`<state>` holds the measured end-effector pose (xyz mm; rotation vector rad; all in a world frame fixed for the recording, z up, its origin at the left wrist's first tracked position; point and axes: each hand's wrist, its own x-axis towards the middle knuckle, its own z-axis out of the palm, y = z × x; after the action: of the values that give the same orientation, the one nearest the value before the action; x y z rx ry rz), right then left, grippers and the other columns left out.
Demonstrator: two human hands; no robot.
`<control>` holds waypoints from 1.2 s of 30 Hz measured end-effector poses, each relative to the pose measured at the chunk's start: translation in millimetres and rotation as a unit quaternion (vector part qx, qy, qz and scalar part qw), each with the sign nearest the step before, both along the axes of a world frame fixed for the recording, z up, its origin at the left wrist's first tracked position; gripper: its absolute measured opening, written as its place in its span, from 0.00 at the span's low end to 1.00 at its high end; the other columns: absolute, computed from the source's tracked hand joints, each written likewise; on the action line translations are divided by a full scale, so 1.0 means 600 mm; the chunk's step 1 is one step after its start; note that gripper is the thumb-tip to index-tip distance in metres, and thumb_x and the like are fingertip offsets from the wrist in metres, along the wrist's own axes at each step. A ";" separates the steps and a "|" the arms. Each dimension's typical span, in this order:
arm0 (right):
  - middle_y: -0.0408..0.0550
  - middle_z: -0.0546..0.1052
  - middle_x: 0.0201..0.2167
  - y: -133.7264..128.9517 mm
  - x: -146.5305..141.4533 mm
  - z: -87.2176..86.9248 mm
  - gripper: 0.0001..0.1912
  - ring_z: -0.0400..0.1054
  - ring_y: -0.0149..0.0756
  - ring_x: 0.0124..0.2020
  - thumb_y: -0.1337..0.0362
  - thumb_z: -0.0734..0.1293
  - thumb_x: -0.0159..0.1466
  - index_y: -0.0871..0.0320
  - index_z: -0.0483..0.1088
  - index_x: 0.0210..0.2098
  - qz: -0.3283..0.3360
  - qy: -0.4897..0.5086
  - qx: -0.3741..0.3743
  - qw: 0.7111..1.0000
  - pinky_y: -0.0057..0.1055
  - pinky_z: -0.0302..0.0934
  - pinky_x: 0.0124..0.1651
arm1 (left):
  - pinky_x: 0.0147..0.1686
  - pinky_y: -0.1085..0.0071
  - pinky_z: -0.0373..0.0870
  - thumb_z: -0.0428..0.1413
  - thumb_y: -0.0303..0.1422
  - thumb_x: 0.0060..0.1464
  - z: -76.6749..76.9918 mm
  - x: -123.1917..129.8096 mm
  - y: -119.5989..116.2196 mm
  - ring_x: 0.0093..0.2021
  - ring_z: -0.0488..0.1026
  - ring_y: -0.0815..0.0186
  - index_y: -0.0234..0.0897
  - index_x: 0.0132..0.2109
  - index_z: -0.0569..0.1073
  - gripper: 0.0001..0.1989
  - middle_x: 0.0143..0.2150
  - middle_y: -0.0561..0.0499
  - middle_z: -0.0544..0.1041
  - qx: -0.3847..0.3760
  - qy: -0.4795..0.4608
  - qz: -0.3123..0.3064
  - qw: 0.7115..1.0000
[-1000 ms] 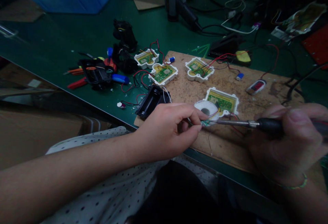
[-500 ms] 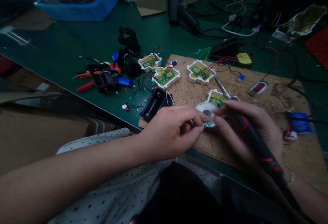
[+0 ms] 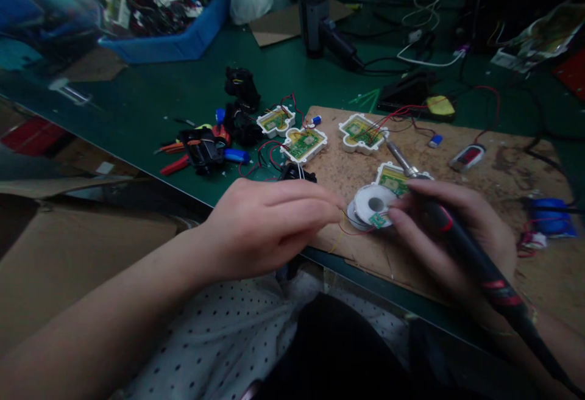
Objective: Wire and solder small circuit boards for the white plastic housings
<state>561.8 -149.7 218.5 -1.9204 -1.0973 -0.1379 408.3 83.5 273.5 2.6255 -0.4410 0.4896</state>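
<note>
Right at the middle, a small green circuit board (image 3: 377, 221) lies against the lower front of a white spool (image 3: 362, 202), near the front edge of a brown work board (image 3: 498, 174). Thin wires (image 3: 337, 242), with yellow and red among them, run between the spool and the left hand (image 3: 274, 220). That hand's fingers are drawn together at the spool's left side; whether they pinch a wire, I cannot tell. The right hand (image 3: 489, 235) is closed round a soldering iron (image 3: 466, 250), its metal end pointing up and away to the left. The thumb and a finger of this hand come close to the spool's right edge; contact is unclear.

Just behind the spool sits a white housing (image 3: 392, 179) with a green board inside, partly hidden. Farther back is another housing (image 3: 363, 133) with red wires, and to its left are 2 more (image 3: 304, 145), near each other. A black holder (image 3: 297, 172) shows partly behind the left hand. Beyond, on the green table (image 3: 150, 95), black parts (image 3: 201, 150) lie by red-handled pliers (image 3: 173, 164), and a blue bin (image 3: 159, 52) of mixed pieces stands at the far left.
</note>
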 end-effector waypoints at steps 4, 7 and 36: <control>0.43 0.81 0.39 0.000 -0.003 0.000 0.27 0.77 0.35 0.38 0.67 0.76 0.56 0.50 0.71 0.54 -0.014 0.016 0.003 1.000 0.34 0.71 0.47 | 0.25 0.71 0.66 0.54 0.28 0.64 -0.013 -0.002 -0.008 0.36 0.78 0.71 0.40 0.51 0.74 0.10 0.54 0.55 0.80 0.203 -0.021 -0.071 0.976; 0.43 0.80 0.39 0.002 -0.004 -0.002 0.26 0.77 0.36 0.38 0.67 0.76 0.56 0.49 0.72 0.53 -0.018 0.022 0.006 1.000 0.35 0.71 0.47 | 0.21 0.69 0.59 0.53 0.30 0.65 -0.019 0.000 -0.021 0.27 0.74 0.73 0.37 0.48 0.76 0.09 0.41 0.55 0.83 0.232 -0.055 -0.064 0.969; 0.43 0.81 0.40 -0.002 0.003 -0.003 0.29 0.77 0.41 0.40 0.68 0.76 0.56 0.46 0.70 0.55 0.016 0.041 -0.002 0.999 0.43 0.70 0.51 | 0.25 0.76 0.60 0.59 0.31 0.61 -0.042 0.043 -0.085 0.25 0.64 0.74 0.36 0.39 0.78 0.04 0.29 0.55 0.71 -0.261 0.149 0.133 0.944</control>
<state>563.6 -150.8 216.6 -1.8948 -1.0733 -0.0391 434.2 32.7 248.2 2.1890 0.1333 0.2370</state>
